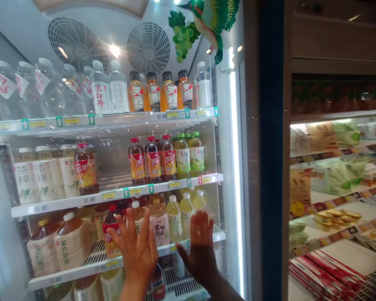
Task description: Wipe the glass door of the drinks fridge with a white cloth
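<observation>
Left hand [138, 255] and right hand [200, 257] flat on glass cooler door [230, 167], fingers [128, 223] spread apart, red-capped bottle [110, 234] just behind left hand.

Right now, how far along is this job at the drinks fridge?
Done: little so far; the clear glass fridge door looks shut, with shelves stocked. In hand: the bare left hand and bare right hand lie flat on the glass, holding nothing. Left: the red-capped plastic bottles stand untouched behind the glass.

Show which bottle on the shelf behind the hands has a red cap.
The bottle with the red label, behind the left hand; the bottles beside it have white or yellow caps.
</observation>
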Demonstrator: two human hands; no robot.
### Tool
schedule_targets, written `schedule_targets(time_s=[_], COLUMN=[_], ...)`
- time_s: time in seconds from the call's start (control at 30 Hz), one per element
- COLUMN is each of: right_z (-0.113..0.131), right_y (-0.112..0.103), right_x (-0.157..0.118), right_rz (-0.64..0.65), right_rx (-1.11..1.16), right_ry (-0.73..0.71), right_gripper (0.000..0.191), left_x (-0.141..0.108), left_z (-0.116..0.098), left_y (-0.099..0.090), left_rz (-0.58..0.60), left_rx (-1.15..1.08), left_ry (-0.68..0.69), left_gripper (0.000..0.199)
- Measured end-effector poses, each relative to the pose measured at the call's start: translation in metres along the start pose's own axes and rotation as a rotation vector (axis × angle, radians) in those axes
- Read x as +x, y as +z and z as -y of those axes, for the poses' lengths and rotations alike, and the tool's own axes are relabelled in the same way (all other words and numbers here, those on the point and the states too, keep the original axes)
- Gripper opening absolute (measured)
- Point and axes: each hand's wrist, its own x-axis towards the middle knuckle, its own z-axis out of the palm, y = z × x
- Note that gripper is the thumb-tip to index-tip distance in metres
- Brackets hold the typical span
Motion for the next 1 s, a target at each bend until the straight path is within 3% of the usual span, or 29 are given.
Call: schedule_targets(time_s=[0.13,0.2,0.27,0.4,0.47,0.6,0.7,0.83,0.9,1.0], right_z=[0.017,0.031,0.054,0.107,0.128,0.164,0.198,0.241,0.256,0.272], right_y=[-0.004,-0.004,0.002,0.022,0.029,0.033,0.041,0.057,0.060,0.059], right_x=[0.059,0.076,0.058,-0.001,0.012,0.083,0.077,0.047,0.068,0.111], right_rz=[-0.009,-0.027,-0.032,0.068,0.062,-0.012,-0.045,-0.016,-0.018,-0.024], right_rx=[0.057,0.077,0.073,0.070,0.050,0.028,-0.006,-0.035,-0.010,0.039], right_ry=[0.029,0.071,0.070,-0.167,-0.192,-0.052,-0.016,-0.166,-0.184,-0.095], right_gripper=[0.088,0.089,0.088,0.087,0.090,0.091,0.092,0.092,0.091,0.087], left_x=[0.007,0.008,0.007,0.005,0.009,0.017,0.018,0.014,0.014,0.014], left_z=[0.024,0.035,0.048,0.085,0.107,0.148,0.180,0.224,0.239,0.252], left_y=[-0.014,-0.021,-0.030,-0.052,-0.064,-0.085,-0.099,-0.116,-0.121,-0.126], left_rz=[-0.029,-0.025,-0.013,-0.005,-0.008,-0.026,-0.033,-0.021,-0.005,0.004], left_rx=[0.054,0.083,0.109,0.146,0.166,0.166,0.160,0.183,0.181,0.161], left_ry=[0.013,0.021,0.020,0.013,0.014,0.023,0.017,0.011,0.017,0.009], left_gripper=[0.076,0.078,0.079,0.080,0.079,0.078,0.079,0.080,0.080,0.080])
